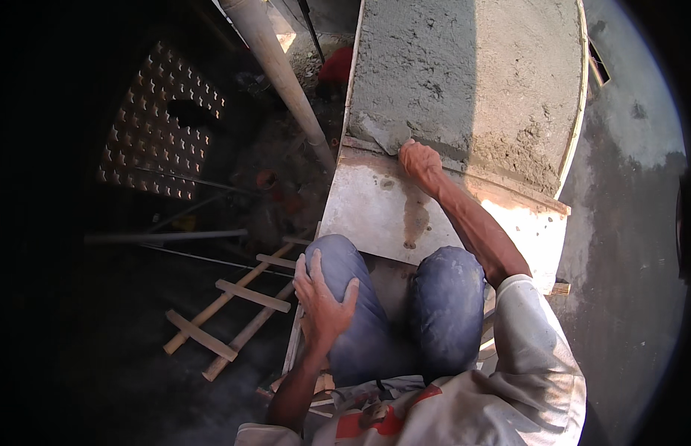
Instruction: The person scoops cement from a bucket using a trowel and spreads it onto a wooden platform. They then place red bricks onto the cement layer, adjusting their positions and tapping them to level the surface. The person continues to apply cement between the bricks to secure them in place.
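Observation:
My right hand (421, 162) is closed around the handle of a trowel (384, 134). Its blade lies on wet grey concrete (423, 67), near the lower left corner of the slab. Along the slab's near edge runs a thin wooden strip (509, 188), just under the trowel. My left hand (327, 306) rests on my left knee with its fingers spread and holds nothing. Between my knees and the strip lies a pale board (368, 197) with a damp brown stain.
A bamboo pole (282, 70) slants down beside the slab's left edge. Lower left, a wooden ladder (245, 297) leads down into a dark space. A perforated panel (156, 123) stands far left. A grey plastered wall (621, 223) rises on the right.

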`<move>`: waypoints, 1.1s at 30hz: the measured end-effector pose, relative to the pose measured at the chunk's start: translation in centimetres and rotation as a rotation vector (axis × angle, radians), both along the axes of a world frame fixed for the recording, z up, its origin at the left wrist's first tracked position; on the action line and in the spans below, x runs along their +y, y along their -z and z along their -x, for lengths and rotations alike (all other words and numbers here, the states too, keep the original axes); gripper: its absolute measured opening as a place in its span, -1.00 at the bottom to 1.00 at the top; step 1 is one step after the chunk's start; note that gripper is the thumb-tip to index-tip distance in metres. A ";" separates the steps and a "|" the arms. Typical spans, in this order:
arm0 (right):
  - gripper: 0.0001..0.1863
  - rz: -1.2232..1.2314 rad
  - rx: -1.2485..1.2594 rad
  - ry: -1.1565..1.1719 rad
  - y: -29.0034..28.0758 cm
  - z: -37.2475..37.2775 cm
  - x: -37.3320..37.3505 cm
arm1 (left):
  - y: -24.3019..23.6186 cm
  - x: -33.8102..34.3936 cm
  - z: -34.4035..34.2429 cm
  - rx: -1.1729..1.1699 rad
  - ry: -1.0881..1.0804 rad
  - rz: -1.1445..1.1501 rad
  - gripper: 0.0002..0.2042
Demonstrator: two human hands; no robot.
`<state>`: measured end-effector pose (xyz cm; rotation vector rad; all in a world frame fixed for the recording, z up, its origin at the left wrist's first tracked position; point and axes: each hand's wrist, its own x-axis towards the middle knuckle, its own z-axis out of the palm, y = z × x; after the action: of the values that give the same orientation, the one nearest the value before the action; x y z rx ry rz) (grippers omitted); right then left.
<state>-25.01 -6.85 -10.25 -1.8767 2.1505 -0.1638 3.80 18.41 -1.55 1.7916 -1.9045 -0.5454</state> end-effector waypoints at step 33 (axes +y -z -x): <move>-0.83 -0.388 0.391 0.259 -8.1 27.2 16.2 | 0.5 0.5 -0.8 0.017 -0.015 0.008 -0.11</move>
<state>-52.26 9.36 -2.15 -1.4987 2.4460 0.5748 4.64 18.88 -2.09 1.7893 -1.8777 -0.5454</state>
